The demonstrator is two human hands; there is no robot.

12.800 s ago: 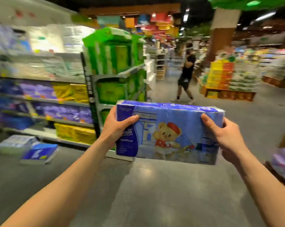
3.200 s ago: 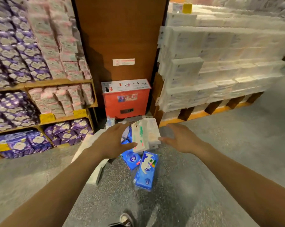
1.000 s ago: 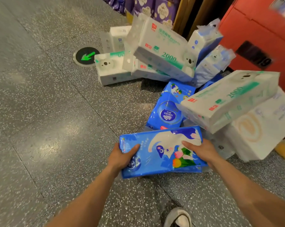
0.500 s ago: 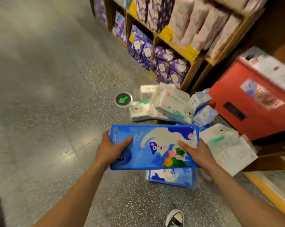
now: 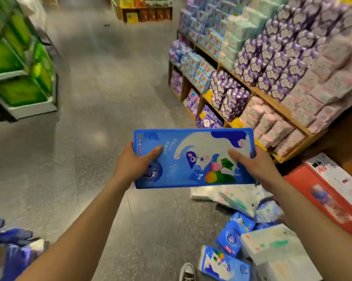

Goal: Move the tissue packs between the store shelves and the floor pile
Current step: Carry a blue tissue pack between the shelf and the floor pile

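Grey speckled floor runs up the aisle. Wooden shelves on the right hold purple and pink packs; a green display stands opposite. A red box sits by the shelf end, the floor pile of white and blue packs beside it. Near the pile a blue tissue pack is held in the air, left hand gripping one end, right hand the other, thumbs on top.
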